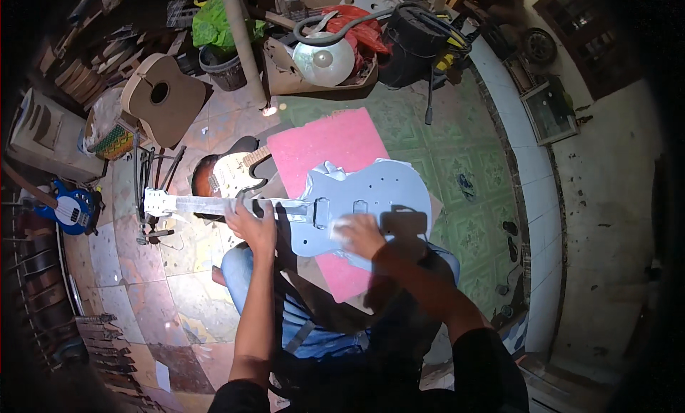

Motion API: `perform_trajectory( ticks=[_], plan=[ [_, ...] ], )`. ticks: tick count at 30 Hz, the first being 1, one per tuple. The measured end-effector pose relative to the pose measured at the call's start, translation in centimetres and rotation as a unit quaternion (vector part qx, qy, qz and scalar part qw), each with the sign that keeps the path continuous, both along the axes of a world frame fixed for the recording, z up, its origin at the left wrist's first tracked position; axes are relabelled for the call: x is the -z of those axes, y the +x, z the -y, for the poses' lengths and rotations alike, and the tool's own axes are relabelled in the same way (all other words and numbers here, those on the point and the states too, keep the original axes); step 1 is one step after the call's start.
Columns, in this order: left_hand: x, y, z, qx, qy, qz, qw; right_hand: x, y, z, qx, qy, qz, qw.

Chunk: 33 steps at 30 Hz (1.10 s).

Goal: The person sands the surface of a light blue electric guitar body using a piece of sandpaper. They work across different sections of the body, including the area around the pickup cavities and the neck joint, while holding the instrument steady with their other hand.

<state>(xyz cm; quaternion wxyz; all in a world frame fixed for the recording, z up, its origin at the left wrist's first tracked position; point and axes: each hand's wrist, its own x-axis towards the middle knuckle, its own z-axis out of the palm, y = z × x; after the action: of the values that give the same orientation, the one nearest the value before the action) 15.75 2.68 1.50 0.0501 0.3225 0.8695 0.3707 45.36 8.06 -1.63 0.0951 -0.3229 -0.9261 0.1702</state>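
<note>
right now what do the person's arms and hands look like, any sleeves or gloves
Both hands are bare: no gloves, rings or watch show on the left hand or the right hand. The forearms are uncovered as well. Dark, seemingly black sleeves end near the elbows, at the lower edge of the picture.

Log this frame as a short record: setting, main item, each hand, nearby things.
setting: cluttered workshop, tiled floor
main item: grey unfinished guitar across the person's lap
left hand: gripping the guitar neck
right hand: pressing a small pale pad on the body
under it: pink sheet
nearby: sunburst guitar, blue guitar, acoustic body
</note>
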Motion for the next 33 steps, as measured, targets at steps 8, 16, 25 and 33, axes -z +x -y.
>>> perform_trajectory(
  ticks=[8, 16, 25, 33],
  plan=[
    [4.1, -4.4, -2.1, -0.236, 0.221, 0.305, 0.896, -6.5, -8.7, -7.6, 0.297, -0.03, 0.163, 0.94],
    [8.9, -7.2, -0.3, -0.156, 0.294, 0.598, 0.729, -2.3, 2.5, -10.8, 0.436, -0.027, 0.106, 0.893],
    [11.3, -5.7, -3.3, -0.132, 0.278, 0.621, 0.721, 1.9, 7.1, -9.8, 0.348, 0.246, -0.034, 0.904],
    [11.6, -7.2, -1.5, -0.161, 0.264, 0.546, 0.779, -1.4, 3.8, -4.8, 0.258, 0.065, -0.059, 0.962]
  ],
)
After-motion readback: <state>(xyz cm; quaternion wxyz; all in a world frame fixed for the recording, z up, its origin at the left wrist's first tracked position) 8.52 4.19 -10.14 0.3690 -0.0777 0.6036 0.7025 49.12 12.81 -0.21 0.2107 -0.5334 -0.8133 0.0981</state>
